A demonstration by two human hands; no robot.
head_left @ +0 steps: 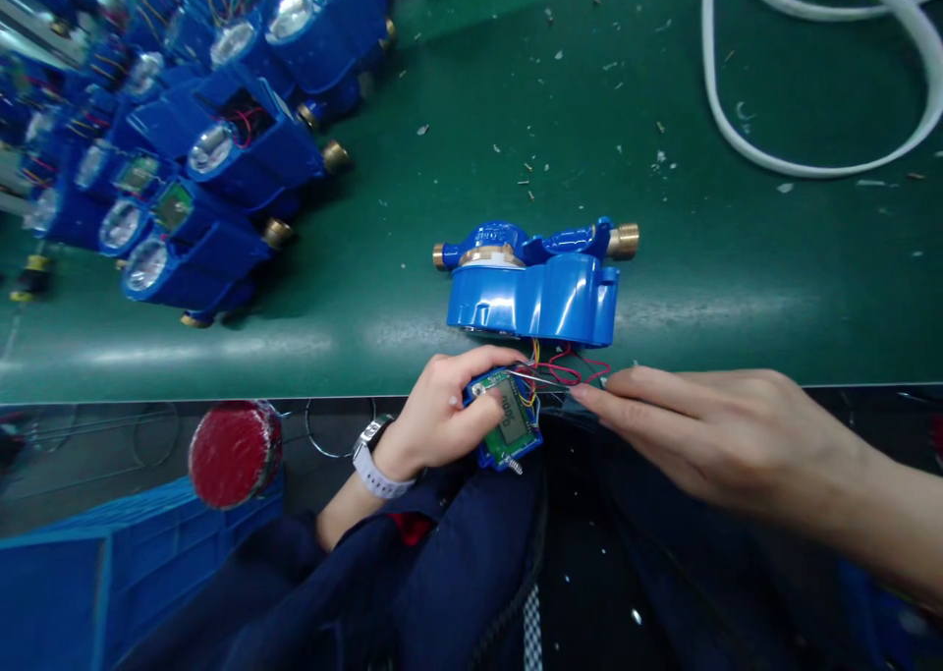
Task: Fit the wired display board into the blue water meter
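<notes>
Crowding the far left corner of the green tabletop (419,190), a cluster of blue water meters (250,172) stands with clear dials and brass fittings showing, several of the housings open on wires or green boards. Nearer along the left side of the tabletop lies a black-and-yellow tool handle (30,278). Below the near edge, at left, are a blue plastic crate (147,563) and, to the right of it, a round red stool top (234,453).

The person's left hand (449,411), with a white-strapped wristwatch (375,457) on the wrist, pinches a blue-edged circuit board (508,416) between thumb and index finger, the thumb across its LCD. This board sits over the lap, just off the middle of the near edge. Red, yellow and dark wires (564,368) run from it to a single blue water meter (530,303), which lies on its side by the near edge, a brass fitting at each end.

From the right, the right hand (707,435) pinches slim metal tweezers (541,380), their tips over the board's far side among the wires; whether they grip one, I cannot tell. A white cable (709,62) loops across the far right corner.
</notes>
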